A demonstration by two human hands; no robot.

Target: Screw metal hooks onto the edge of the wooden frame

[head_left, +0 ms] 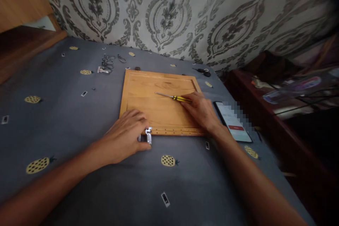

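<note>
A wooden panel with a raised frame lies flat on the grey cloth, a row of small holes along its near edge. At its near left corner my left hand is closed around a silver metal hinge set against the edge; part of the hinge is hidden by the fingers. My right hand rests over the panel's right side and grips the yellow and black handle of a screwdriver. The screwdriver's thin shaft points left above the panel, away from the hinge.
Several metal hinges lie on the pineapple-print cloth at the far left, with a small screw nearer. Black keys or a similar small item lie behind the panel. A phone is right of my right hand. Behind hangs a patterned curtain.
</note>
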